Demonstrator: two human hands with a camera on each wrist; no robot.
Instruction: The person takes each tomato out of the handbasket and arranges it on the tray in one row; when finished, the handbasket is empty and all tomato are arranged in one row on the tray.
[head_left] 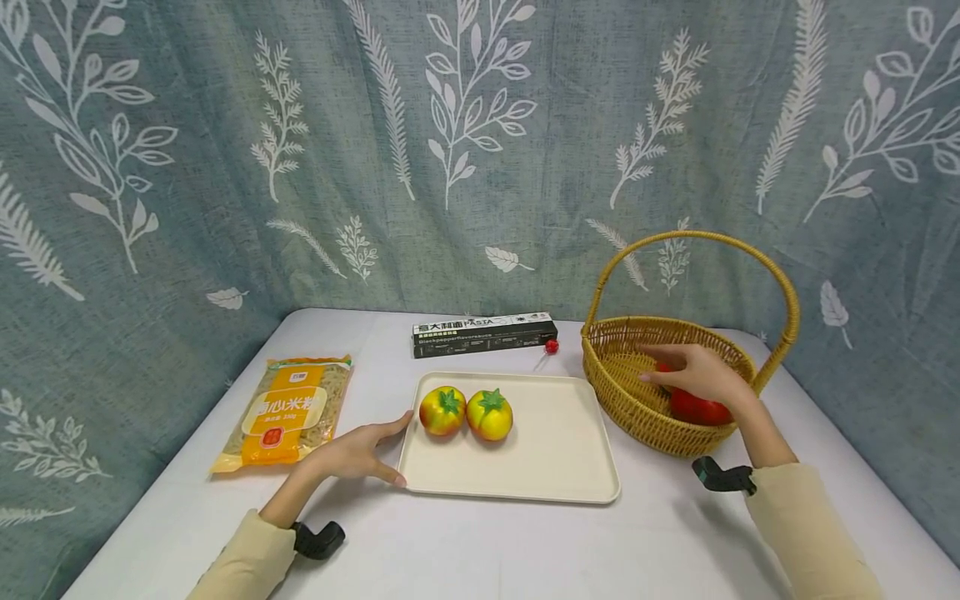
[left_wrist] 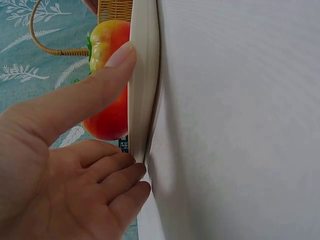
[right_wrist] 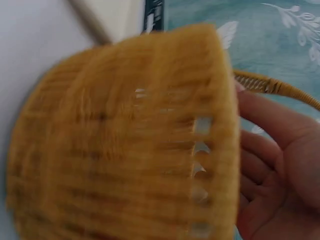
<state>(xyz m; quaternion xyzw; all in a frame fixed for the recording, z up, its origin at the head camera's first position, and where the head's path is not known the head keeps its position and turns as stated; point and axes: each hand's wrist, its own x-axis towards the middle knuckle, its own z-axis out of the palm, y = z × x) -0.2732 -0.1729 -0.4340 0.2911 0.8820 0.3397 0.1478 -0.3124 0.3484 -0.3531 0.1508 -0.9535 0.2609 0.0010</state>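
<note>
My left hand (head_left: pixel 358 452) rests at the left edge of a cream tray (head_left: pixel 555 442), its thumb and fingers spread along the rim. In the left wrist view the thumb lies across the rim, beside a yellow-red fruit, while the fingertips touch the tray's edge. Two such tomato-like fruits (head_left: pixel 442 411) with green leafy tops sit side by side on the tray's left half. My right hand (head_left: pixel 701 372) reaches over a wicker basket (head_left: pixel 637 417), above red rounded things (head_left: pixel 697 408) inside it. Nothing shows between its loosely bent fingers; the basket wall hides part of it in the right wrist view.
A black-and-white pasta box (head_left: pixel 483 335) lies behind the tray, with a red lollipop (head_left: pixel 552 347) by its right end. An orange noodle packet (head_left: pixel 288 412) lies at the left. The basket's tall handle (head_left: pixel 697 235) arches over it. A patterned curtain hangs behind.
</note>
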